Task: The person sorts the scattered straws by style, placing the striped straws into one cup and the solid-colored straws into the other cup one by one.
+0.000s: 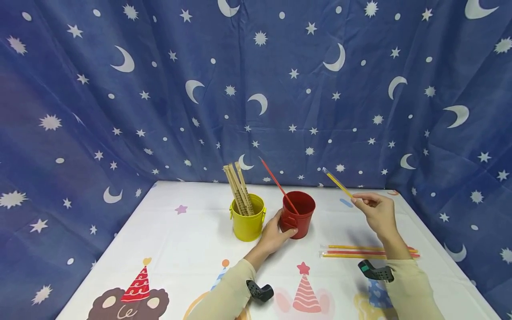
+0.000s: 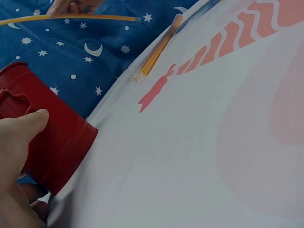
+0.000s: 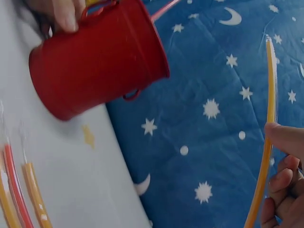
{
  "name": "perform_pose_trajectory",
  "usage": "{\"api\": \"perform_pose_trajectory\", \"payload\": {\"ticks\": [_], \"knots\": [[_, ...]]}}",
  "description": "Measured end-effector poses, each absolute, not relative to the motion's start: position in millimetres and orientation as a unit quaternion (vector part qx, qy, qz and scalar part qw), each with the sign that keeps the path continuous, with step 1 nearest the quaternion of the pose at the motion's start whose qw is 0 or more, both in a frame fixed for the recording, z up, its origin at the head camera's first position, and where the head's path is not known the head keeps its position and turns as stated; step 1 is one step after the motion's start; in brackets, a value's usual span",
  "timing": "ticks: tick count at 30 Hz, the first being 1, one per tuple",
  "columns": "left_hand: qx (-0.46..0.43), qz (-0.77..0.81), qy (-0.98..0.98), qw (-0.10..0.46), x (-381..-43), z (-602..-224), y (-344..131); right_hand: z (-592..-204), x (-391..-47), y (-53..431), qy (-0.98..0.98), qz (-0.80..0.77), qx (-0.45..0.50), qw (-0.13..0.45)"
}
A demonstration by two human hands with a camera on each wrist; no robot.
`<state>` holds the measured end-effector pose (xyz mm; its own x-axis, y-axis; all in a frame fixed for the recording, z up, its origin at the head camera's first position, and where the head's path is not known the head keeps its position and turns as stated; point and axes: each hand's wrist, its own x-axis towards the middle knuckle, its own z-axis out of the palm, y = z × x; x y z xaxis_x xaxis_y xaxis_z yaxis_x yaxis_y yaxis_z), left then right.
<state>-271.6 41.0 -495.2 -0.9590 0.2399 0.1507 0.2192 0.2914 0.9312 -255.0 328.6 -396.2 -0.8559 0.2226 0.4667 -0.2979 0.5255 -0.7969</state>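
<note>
My left hand is clamped round the side of the red bucket, thumb across its front, probably to steady it on the desk. One red straw leans inside, tilted because the wide mouth gives it little support. Well apart from that, my right hand pinches a yellow straw near one end, raised to the bucket's right; I'd say that hold leaves most of its length free. More yellow and red straws lie roughly parallel on the desk, partly behind my right forearm. The yellow bucket holds brown-sleeved straws, propped against its rim. Print covers their lower sleeves, too small to read; I see no brand on either bucket.
</note>
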Motion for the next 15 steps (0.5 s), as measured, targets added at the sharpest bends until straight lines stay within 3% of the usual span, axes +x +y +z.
{"api": "perform_pose_trajectory", "payload": {"ticks": [15], "knots": [[0.141, 0.577, 0.804, 0.01, -272.3, -498.3, 41.9, -384.9, -243.8, 302.6, -0.757, 0.618, 0.06, 0.204]]}}
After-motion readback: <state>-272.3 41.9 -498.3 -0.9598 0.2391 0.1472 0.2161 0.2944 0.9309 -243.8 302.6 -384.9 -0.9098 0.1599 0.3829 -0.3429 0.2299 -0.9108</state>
